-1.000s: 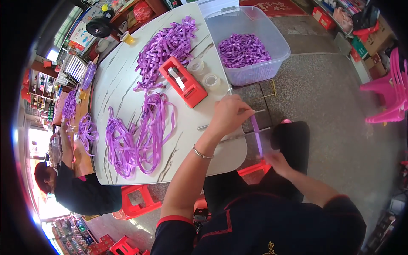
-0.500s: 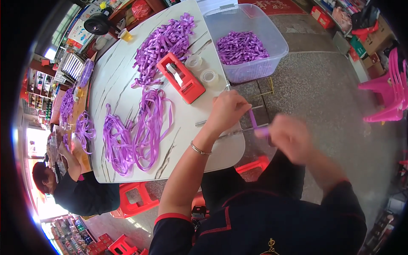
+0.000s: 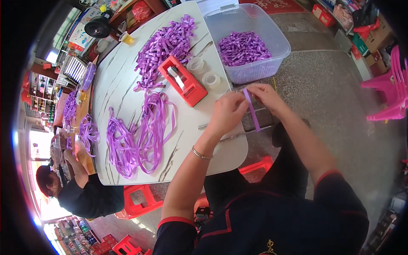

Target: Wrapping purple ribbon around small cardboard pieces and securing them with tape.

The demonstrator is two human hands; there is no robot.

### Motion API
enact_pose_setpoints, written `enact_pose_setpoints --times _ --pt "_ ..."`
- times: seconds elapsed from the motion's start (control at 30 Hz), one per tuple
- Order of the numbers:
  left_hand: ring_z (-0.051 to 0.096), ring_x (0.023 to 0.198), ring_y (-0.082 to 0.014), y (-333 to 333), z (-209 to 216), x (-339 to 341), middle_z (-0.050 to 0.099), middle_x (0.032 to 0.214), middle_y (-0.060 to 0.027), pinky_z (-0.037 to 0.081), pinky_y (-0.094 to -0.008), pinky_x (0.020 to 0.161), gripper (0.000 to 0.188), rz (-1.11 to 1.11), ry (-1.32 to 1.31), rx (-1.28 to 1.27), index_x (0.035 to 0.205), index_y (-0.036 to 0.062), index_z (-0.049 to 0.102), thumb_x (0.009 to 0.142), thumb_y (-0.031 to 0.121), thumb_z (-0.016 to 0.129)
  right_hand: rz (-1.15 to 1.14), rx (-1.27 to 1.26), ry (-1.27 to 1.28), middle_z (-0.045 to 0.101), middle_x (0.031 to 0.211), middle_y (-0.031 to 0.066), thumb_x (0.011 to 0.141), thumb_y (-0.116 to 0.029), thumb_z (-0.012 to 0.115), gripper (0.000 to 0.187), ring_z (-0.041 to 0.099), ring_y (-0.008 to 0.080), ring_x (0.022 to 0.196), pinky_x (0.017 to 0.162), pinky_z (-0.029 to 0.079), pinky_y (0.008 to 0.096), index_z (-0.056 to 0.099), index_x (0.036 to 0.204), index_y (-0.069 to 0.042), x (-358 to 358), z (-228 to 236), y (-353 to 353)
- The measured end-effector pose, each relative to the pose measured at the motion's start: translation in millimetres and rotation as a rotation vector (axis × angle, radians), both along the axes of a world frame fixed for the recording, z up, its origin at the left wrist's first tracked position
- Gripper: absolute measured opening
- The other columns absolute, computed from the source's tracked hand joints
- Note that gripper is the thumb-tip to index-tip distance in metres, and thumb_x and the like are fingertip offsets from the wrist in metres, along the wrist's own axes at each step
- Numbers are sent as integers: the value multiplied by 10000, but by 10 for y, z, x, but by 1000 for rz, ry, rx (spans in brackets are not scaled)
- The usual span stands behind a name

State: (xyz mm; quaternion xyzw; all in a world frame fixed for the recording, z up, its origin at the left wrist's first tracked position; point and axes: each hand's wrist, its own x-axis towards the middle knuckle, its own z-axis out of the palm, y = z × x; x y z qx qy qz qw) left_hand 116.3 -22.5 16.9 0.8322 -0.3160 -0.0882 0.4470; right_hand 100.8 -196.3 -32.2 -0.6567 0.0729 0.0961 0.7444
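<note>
Up front, left hand (image 3: 230, 109) and right hand (image 3: 265, 97) pinch a flat purple fabric ribbon (image 3: 253, 115), likely limp, best held near ends.

Referenced to the red tape dispenser (image 3: 196, 94), my left hand (image 3: 230, 109) and right hand (image 3: 264, 97) are close together on its right, slightly nearer my body, both pinching a slim purple ribbon strip (image 3: 253, 114) whose loose end points back toward me. Two clear tape rolls (image 3: 211, 84) lie just right of the dispenser; a heaped ribbon pile (image 3: 168, 44) sits beyond it, and long ribbon loops (image 3: 148, 144) lie nearer me, to its left. I further record a translucent plastic box (image 3: 276, 59) holding purple ribbon pieces (image 3: 244, 49), beyond the dispenser and to its right.
</note>
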Motion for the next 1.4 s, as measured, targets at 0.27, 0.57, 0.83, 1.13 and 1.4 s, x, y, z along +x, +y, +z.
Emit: enact_pose_setpoints --times 0.27,0.57,0.83,1.13,1.4 --pt "530 615 -192 -13 36 1 524 679 -86 420 -303 566 138 -89 -127 182 766 45 669 738 179 652 -165 122 61 574 698 -20 829 -211 576 179 465 23 609 542 350 184 625 842 -40 -908 -464 291" --pt "519 620 -277 -62 108 30 520 662 -152 396 -363 552 219 -139 -80 335 728 10 611 746 228 618 -376 230 -5 592 686 -4 810 -115 611 64 510 37 598 528 360 178 580 808 -60 -1269 -188 499" --pt "517 597 -278 -80 147 22 501 654 -179 392 -362 538 240 -132 -34 374 723 0 593 752 239 598 -400 264 26 596 718 3 806 -97 616 78 530 54 631 537 375 176 591 855 -42 -1285 -62 498" --pt "508 587 -195 42 86 -371 538 680 -88 397 -307 530 192 15 -236 -30 829 36 631 831 207 545 -216 275 239 588 717 -36 784 -201 656 126 523 37 618 524 357 160 609 852 -105 -1247 -75 346" --pt "349 546 -84 221 170 -1286 397 643 25 275 -211 496 375 146 1133 -525 1254 129 394 931 319 376 -99 284 225 556 696 -43 821 -166 603 85 493 14 592 521 381 139 588 840 -84 -1226 43 269"
